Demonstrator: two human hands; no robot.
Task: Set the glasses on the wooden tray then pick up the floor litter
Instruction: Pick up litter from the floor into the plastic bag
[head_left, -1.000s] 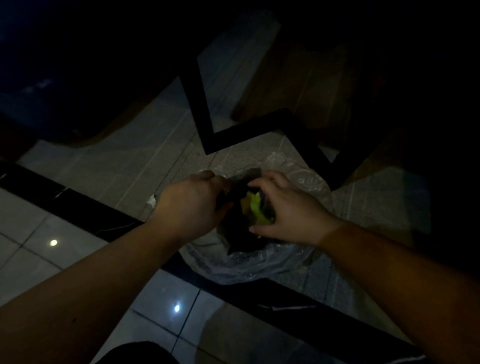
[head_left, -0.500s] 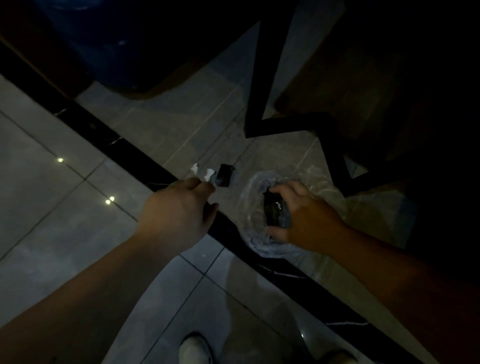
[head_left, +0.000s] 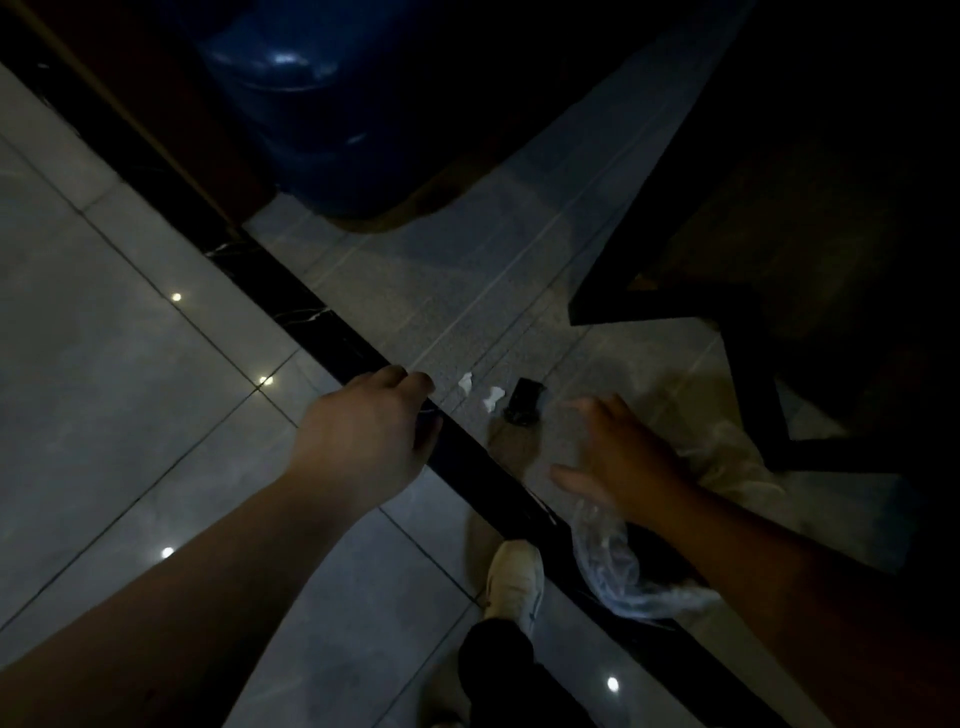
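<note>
The light is dim. Two white paper scraps (head_left: 466, 382) (head_left: 492, 399) and a small black wrapper (head_left: 524, 401) lie on the grey floor. My left hand (head_left: 369, 436) hovers just left of the scraps with its fingers loosely bent; I see nothing in it. My right hand (head_left: 618, 452) is right of the black wrapper, fingers spread, blurred. A clear plastic bag (head_left: 618, 566) lies crumpled under my right wrist and forearm. No glasses or wooden tray are in view.
A black tile strip (head_left: 358, 348) crosses the floor diagonally under my left hand. A big blue drum (head_left: 311, 104) stands at the top. A black metal table frame (head_left: 753, 374) stands at right. My white shoe (head_left: 511, 577) is below the bag.
My right hand has let go of the dark item in the bag and spread its fingers. My left hand now sits left of the white scraps. The bag has shifted toward my right forearm.
</note>
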